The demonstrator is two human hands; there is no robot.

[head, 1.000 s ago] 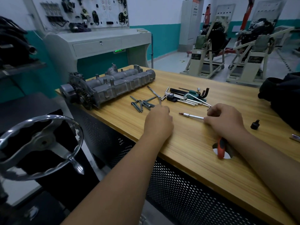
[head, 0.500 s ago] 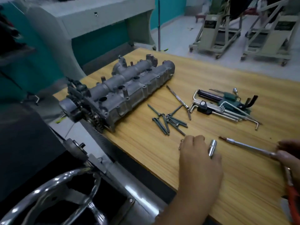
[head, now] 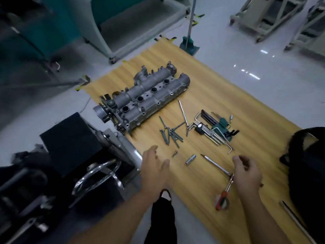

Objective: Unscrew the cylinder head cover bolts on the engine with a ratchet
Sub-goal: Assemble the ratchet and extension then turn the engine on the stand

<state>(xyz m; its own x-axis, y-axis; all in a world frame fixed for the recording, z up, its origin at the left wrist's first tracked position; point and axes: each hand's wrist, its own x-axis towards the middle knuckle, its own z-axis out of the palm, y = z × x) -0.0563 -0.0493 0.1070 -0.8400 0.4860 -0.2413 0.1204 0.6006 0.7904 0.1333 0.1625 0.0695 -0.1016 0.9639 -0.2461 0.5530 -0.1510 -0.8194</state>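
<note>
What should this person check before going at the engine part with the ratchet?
1. Ratchet held: not ok, it lies on the table by the right hand.
2. Socket fitted: not ok, it lies loose.
3. Left hand free: ok, open.
4. Cylinder head cover within reach: ok, probably.
5. Loose bolts out of the way: ok, beside the cover.
6. Bolts left in cover: cannot tell.

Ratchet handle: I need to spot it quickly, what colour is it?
Red and black, on the ratchet; head view.

Left hand (head: pixel 154 169): fingers relaxed, extended toward 12 o'clock, holding nothing. Right hand (head: pixel 247 173): fingers loosely curled, at 3 o'clock of left.
</note>
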